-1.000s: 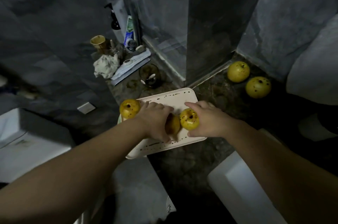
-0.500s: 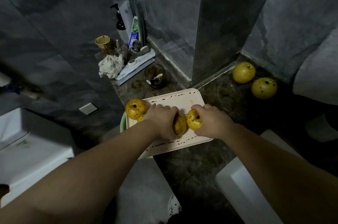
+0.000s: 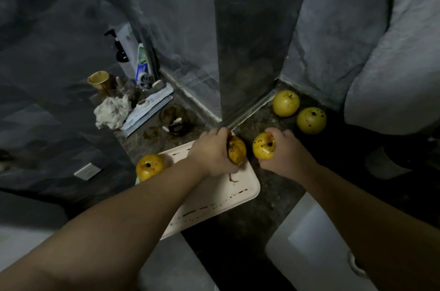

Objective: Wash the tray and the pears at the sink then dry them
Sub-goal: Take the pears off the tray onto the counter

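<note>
Head view showed both hands over the far end of the tray point(image 3: 247, 192), each one carrying a pear. Left hand point(image 3: 210, 152) had its fingers curled round a smeared pear point(image 3: 237, 150) at centre frame, held above the tray's upper right corner, its long axis running roughly up-down in the picture. Right hand point(image 3: 284, 155) gripped a second pear point(image 3: 263, 146) just right of centre, off the tray's right edge, above the dark counter point(image 3: 238, 231), with the dimpled end turned toward the camera. The two held pears sat just beside each other, not touching. A third pear point(image 3: 150, 166) rested at the tray's left edge, left of centre, with the left forearm passing just beside it. Two more pears point(image 3: 285, 103) point(image 3: 311, 120) lay on the counter at upper right, near the wall corner, touching or nearly so. They lay up and to the right of the right-hand fingers, so the right hand was the nearer one to set its fruit down there, in my judgement. Tray showed brown streaks along its near edge. White basin point(image 3: 309, 250) sat at lower right, closer to the right arm.
</note>
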`<state>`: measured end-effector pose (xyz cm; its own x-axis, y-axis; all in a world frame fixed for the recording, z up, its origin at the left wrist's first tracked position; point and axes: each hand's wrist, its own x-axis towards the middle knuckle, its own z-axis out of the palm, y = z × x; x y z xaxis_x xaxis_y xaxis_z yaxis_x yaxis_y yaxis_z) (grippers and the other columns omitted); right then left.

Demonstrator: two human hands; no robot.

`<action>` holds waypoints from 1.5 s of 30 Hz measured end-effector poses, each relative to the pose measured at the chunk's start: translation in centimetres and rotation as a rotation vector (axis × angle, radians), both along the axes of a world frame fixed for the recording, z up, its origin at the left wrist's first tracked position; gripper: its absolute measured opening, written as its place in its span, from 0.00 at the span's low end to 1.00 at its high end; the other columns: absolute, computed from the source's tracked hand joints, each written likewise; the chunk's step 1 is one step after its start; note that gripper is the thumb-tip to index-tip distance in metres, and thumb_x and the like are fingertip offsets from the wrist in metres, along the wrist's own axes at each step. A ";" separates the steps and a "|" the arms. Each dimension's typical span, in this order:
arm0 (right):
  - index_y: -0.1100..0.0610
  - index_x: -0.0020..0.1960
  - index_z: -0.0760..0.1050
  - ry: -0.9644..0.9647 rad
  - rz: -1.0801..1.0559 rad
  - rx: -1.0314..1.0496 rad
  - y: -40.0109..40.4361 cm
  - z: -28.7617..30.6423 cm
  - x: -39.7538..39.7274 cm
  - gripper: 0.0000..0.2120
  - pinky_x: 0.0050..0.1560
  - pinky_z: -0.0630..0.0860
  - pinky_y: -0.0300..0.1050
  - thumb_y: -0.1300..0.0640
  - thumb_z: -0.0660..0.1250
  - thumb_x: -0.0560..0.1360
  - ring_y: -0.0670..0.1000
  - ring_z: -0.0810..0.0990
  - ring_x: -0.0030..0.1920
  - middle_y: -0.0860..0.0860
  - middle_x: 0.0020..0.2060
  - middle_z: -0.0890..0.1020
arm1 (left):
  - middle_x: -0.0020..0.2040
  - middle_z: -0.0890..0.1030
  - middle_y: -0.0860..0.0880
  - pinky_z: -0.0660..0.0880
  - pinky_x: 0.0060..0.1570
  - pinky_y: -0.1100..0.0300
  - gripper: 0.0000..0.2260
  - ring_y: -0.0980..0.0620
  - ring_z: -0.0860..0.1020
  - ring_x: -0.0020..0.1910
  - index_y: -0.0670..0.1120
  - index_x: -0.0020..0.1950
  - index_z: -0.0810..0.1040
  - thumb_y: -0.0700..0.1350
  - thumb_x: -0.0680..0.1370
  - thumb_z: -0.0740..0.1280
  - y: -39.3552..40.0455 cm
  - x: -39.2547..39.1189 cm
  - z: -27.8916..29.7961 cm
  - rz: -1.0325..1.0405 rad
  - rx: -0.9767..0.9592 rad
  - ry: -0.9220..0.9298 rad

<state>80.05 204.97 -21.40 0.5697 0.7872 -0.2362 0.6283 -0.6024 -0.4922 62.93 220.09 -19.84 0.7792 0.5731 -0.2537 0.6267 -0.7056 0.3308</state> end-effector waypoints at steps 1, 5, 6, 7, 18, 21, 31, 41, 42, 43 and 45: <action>0.44 0.74 0.64 0.005 -0.045 0.004 -0.4 -0.1 0.8 0.43 0.61 0.74 0.53 0.47 0.79 0.64 0.60 0.74 0.64 0.54 0.64 0.70 | 0.63 0.74 0.48 0.76 0.61 0.49 0.43 0.45 0.73 0.62 0.52 0.71 0.67 0.64 0.61 0.77 0.1 1.3 0.1 -0.009 -0.006 -0.016; 0.44 0.76 0.62 0.033 -0.183 -0.034 -1.8 -0.6 3.7 0.45 0.66 0.73 0.54 0.45 0.78 0.63 0.62 0.72 0.67 0.56 0.68 0.69 | 0.63 0.74 0.46 0.75 0.62 0.46 0.40 0.42 0.73 0.63 0.49 0.69 0.68 0.60 0.62 0.78 0.1 6.6 0.3 -0.068 -0.008 -0.051; 0.44 0.77 0.61 0.046 -0.212 -0.043 -2.0 -0.8 4.2 0.46 0.68 0.72 0.54 0.45 0.78 0.63 0.63 0.71 0.68 0.57 0.70 0.68 | 0.64 0.74 0.46 0.75 0.63 0.45 0.40 0.42 0.72 0.64 0.49 0.70 0.68 0.59 0.63 0.78 0.2 7.8 0.3 -0.085 -0.016 -0.043; 0.44 0.77 0.60 0.061 -0.243 -0.045 -2.2 -1.0 4.7 0.46 0.68 0.71 0.54 0.45 0.77 0.63 0.63 0.71 0.69 0.56 0.71 0.67 | 0.65 0.74 0.46 0.75 0.63 0.45 0.40 0.41 0.72 0.64 0.49 0.70 0.68 0.59 0.63 0.79 0.3 8.9 0.3 -0.101 -0.026 -0.036; 0.46 0.78 0.58 0.078 -0.429 0.002 -1.6 -3.6 5.9 0.44 0.66 0.71 0.55 0.44 0.75 0.67 0.63 0.70 0.67 0.58 0.68 0.65 | 0.67 0.73 0.43 0.73 0.64 0.42 0.42 0.38 0.71 0.66 0.49 0.72 0.67 0.60 0.64 0.79 2.0 15.2 -2.1 -0.117 0.018 0.024; 0.46 0.79 0.59 0.078 -0.417 0.023 -1.0 -4.1 5.4 0.44 0.69 0.70 0.55 0.45 0.76 0.68 0.63 0.68 0.70 0.58 0.71 0.64 | 0.67 0.73 0.43 0.72 0.64 0.42 0.41 0.37 0.71 0.67 0.50 0.73 0.67 0.59 0.65 0.79 2.3 15.7 -2.7 -0.098 0.013 0.034; 0.47 0.79 0.59 0.062 -0.378 0.002 -0.3 -4.3 5.1 0.45 0.68 0.72 0.55 0.41 0.78 0.69 0.62 0.68 0.71 0.57 0.72 0.64 | 0.68 0.73 0.43 0.71 0.65 0.44 0.41 0.37 0.70 0.68 0.51 0.76 0.66 0.58 0.67 0.78 2.7 15.7 -3.5 -0.114 -0.030 0.006; 0.46 0.78 0.60 -0.301 -0.169 -0.039 -0.6 -1.5 3.1 0.41 0.63 0.71 0.55 0.35 0.71 0.71 0.60 0.67 0.69 0.56 0.71 0.67 | 0.78 0.63 0.44 0.67 0.71 0.43 0.51 0.37 0.65 0.74 0.57 0.83 0.52 0.59 0.68 0.79 2.0 12.5 -2.2 -0.106 -0.060 -0.005; 0.47 0.77 0.61 -0.323 -0.113 -0.007 -0.4 -1.0 2.5 0.39 0.64 0.71 0.55 0.37 0.71 0.72 0.59 0.67 0.69 0.55 0.70 0.67 | 0.78 0.63 0.44 0.68 0.72 0.44 0.49 0.38 0.65 0.74 0.57 0.83 0.54 0.58 0.69 0.78 1.9 11.5 -1.9 -0.103 -0.062 -0.018; 0.47 0.76 0.62 -0.335 -0.057 0.021 0.0 -0.5 1.8 0.37 0.65 0.70 0.54 0.38 0.71 0.73 0.59 0.67 0.68 0.55 0.70 0.68 | 0.77 0.64 0.44 0.68 0.72 0.45 0.47 0.38 0.66 0.74 0.56 0.83 0.56 0.58 0.70 0.78 1.8 10.2 -1.5 -0.105 -0.060 -0.034; 0.47 0.76 0.64 -0.327 0.035 0.060 0.8 0.3 0.1 0.35 0.66 0.69 0.52 0.39 0.70 0.74 0.57 0.67 0.68 0.53 0.70 0.68 | 0.74 0.69 0.45 0.69 0.72 0.48 0.42 0.41 0.68 0.72 0.54 0.81 0.61 0.56 0.72 0.76 1.6 6.9 -0.9 -0.111 -0.054 -0.068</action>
<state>80.19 205.76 -21.11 0.5798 0.8147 0.0022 0.7788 -0.5534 -0.2954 69.86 221.73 -20.71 0.8533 0.4698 -0.2261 0.5209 -0.7492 0.4091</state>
